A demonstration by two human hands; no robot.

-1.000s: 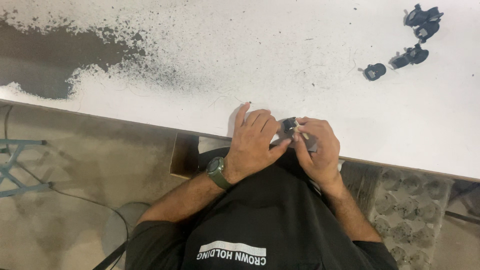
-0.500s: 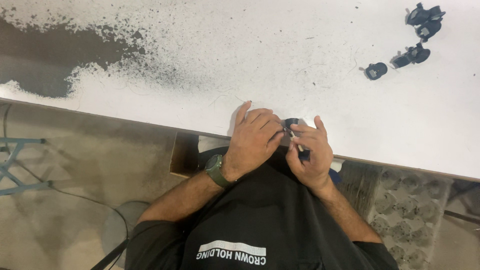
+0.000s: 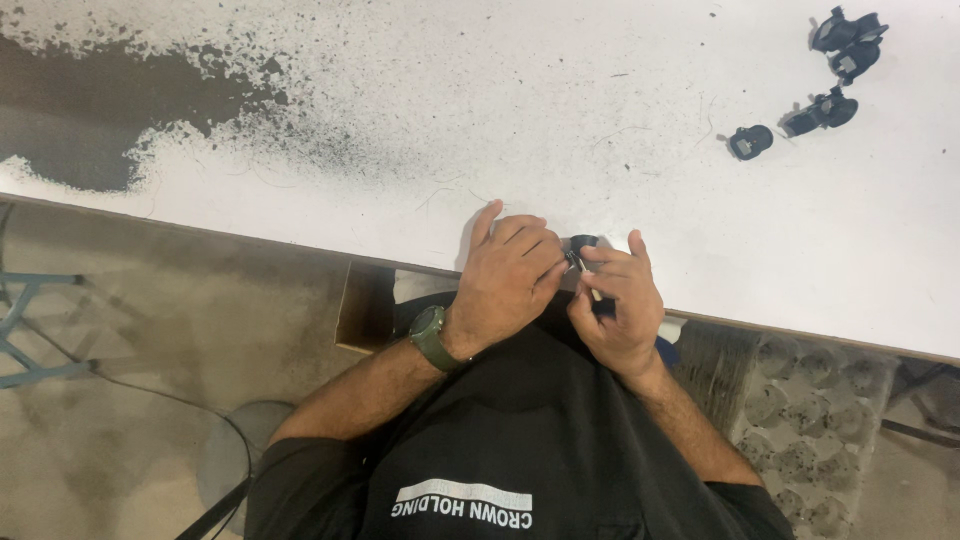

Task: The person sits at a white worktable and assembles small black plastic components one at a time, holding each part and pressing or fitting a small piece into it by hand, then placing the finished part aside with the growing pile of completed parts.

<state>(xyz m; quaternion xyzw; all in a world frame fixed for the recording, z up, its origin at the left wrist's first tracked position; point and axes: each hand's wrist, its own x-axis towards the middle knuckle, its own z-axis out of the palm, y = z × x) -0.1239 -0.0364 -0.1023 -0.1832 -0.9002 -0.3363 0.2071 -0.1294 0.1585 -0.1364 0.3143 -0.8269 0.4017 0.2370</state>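
Observation:
My left hand [image 3: 508,275], with a green watch on its wrist, and my right hand [image 3: 617,303] meet at the near edge of the white table [image 3: 520,130]. Between their fingertips they pinch a small black part [image 3: 581,243], mostly hidden by my fingers. A thin pale piece runs along my right fingers, and I cannot tell what it is. Both hands are closed around the part.
Several small black parts lie at the far right of the table: one round piece [image 3: 750,141], one beside it [image 3: 820,111] and a cluster [image 3: 848,40] in the corner. A dark speckled stain [image 3: 110,100] covers the table's left. A cardboard box [image 3: 362,305] sits under the edge.
My right hand has turned and lifted its fingers against the part; my left hand stays closed over it in about the same spot.

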